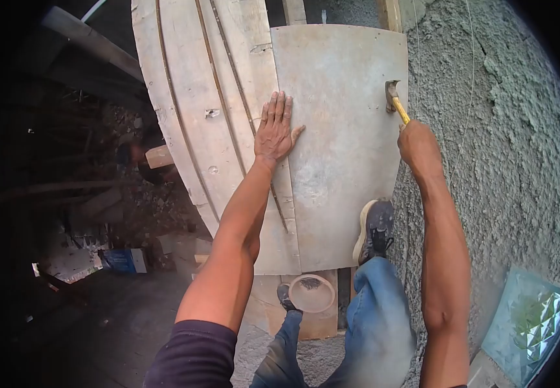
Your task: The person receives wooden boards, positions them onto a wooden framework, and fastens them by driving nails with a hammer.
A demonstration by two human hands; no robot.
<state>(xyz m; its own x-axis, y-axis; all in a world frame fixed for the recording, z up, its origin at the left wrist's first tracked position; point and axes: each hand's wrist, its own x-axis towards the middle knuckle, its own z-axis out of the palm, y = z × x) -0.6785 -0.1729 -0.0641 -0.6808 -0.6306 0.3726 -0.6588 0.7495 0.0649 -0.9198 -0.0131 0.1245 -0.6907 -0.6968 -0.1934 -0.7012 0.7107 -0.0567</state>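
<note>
My left hand (276, 131) lies flat, fingers stretched out, across the seam between the planks (189, 97) and a pale wooden panel (338, 136). In my right hand (420, 150) is a claw hammer (399, 107), gripped by its yellow handle. The hammer's head is at the panel's right edge, close to the rough wall; whether it touches the panel I cannot tell. My right foot, in a dark shoe (377, 227), rests on the panel's lower right part.
A rough cement wall (506, 149) rises along the right side. Below the panel sits a round pinkish bowl (312, 293) beside my left shoe (285, 296). Patterned glass (532, 326) stands at lower right. On the left, the planks end above a dark, lower area with debris.
</note>
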